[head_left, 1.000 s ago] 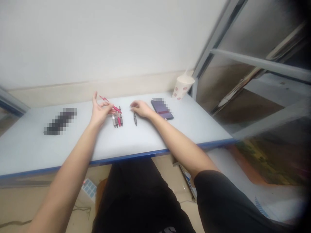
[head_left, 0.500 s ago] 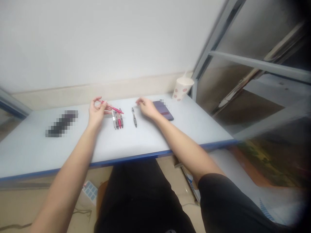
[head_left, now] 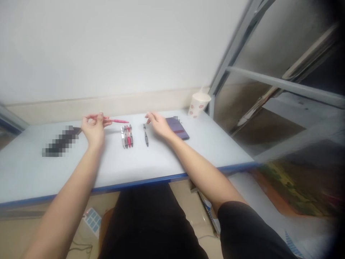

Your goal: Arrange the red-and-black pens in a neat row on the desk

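My left hand is shut on a pink pen, which sticks out to the right, level above the white table. A row of several upright-lying pens, pink, grey and white, lies just to the right of that hand and apart from it. My right hand is open with its fingers spread, holding nothing. Its fingertips are next to a single dark grey pen, and its little-finger side is near a dark purple phone-like case.
A pixelated dark object lies at the table's left. A paper cup with a red pattern stands at the far right corner. The table has a blue front edge. A grey metal frame rises at the right.
My left hand has moved left with the pink pen, which now lies more level and no longer crosses over the row of pens. My right hand has stayed near the dark pen.
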{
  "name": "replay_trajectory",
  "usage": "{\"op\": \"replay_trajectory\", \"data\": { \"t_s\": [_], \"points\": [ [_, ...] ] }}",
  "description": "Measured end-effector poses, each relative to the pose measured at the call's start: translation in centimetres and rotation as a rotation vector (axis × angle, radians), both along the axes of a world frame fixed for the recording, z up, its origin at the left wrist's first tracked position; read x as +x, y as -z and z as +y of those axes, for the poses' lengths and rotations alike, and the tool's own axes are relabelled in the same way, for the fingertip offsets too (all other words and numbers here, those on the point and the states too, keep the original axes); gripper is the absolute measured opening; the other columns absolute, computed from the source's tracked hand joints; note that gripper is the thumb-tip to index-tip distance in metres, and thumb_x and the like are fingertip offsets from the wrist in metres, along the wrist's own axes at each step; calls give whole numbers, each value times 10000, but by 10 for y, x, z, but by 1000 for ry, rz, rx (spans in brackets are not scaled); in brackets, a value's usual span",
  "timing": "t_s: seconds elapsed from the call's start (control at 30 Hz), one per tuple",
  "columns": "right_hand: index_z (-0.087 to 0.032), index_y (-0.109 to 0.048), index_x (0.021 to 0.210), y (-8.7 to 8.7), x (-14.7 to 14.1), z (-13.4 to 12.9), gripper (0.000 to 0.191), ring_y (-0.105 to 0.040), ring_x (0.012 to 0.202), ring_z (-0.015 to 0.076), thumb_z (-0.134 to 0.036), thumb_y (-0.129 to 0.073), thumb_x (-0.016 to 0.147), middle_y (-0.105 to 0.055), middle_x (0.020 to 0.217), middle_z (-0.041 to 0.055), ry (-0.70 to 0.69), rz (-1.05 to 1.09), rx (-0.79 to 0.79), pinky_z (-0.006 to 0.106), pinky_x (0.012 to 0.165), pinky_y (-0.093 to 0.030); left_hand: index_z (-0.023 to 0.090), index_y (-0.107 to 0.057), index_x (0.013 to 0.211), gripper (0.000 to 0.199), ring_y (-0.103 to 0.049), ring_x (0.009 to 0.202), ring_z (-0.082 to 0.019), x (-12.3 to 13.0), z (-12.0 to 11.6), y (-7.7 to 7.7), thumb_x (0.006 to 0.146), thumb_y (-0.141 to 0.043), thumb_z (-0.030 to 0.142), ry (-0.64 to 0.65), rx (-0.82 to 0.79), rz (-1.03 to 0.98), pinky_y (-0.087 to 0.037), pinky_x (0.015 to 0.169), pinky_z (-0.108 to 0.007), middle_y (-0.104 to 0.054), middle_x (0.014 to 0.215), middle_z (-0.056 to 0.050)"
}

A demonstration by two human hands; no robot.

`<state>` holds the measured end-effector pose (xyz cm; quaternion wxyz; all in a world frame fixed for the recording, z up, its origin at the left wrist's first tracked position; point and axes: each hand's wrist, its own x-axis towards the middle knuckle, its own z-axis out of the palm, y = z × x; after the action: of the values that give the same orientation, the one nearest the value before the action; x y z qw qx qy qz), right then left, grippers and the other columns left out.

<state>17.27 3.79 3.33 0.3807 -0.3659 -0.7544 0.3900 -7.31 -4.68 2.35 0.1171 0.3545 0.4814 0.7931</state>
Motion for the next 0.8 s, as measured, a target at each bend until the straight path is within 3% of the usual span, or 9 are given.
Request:
{"op": "replay_trajectory", "data": {
  "t_s": [0.1, 0.2, 0.3, 0.4, 0.53, 0.67, 0.8],
  "points": [
    [-178, -666, 1015, -3, -2, -11, 361, -579, 757, 135, -441, -427, 1076, -682, 912, 27, -225, 11, -68, 248, 797, -461, 213, -478, 888, 480, -772, 744, -181, 12, -1, 1, 728, -888, 407, 57, -38, 4, -657, 671, -284, -715, 744, 3],
    [-173, -632, 929, -3, -5, -19, 358, -530, 671, 114, -481, -494, 1050, -651, 839, 12, -338, 56, -101, 240, 692, -435, 202, -495, 841, 512, -779, 726, -196, 28, -5, 0, 654, -920, 415, 153, -112, 11, -660, 697, -308, -732, 761, -19],
    [-172, -538, 733, -2, -5, -19, 418, -459, 596, 98, -480, -564, 1014, -538, 654, -25, -361, 89, -99, 233, 622, -375, 194, -507, 806, 497, -781, 713, -218, 44, -10, -1, 650, -919, 425, 239, -162, 90, -655, 718, -338, -729, 751, -28],
    [-172, -503, 634, -5, -2, -15, 521, -425, 528, 88, -523, -542, 1018, -481, 544, -31, -301, 111, -165, 231, 589, -353, 186, -570, 876, 435, -774, 717, -225, 52, -14, -2, 719, -866, 464, 296, -195, 226, -636, 717, -351, -722, 761, -30],
    [-168, -516, 558, -9, 4, -10, 644, -439, 465, 84, -591, -471, 1041, -454, 456, -17, -201, 132, -232, 227, 568, -362, 184, -677, 968, 312, -732, 807, -194, 48, -18, 0, 838, -768, 452, 229, -255, 540, -584, 759, -319, -744, 889, -51],
    [-167, -509, 545, -6, 6, -5, 670, -425, 448, 73, -616, -465, 1040, -460, 454, -11, -343, 177, -386, 212, 527, -340, 190, -734, 971, 214, -667, 780, -161, 38, -22, 2, 919, -712, 397, 148, -230, 837, -538, 779, -296, -757, 914, -45],
    [-173, -440, 530, -5, 7, 0, 601, -342, 425, 58, -456, -512, 1056, -425, 450, -21, -447, 196, -551, 199, 458, -268, 193, -742, 1035, 215, -645, 740, -153, 36, -25, 2, 939, -720, 383, 180, -166, 1060, -525, 718, -273, -748, 894, -41]
  ]
}}
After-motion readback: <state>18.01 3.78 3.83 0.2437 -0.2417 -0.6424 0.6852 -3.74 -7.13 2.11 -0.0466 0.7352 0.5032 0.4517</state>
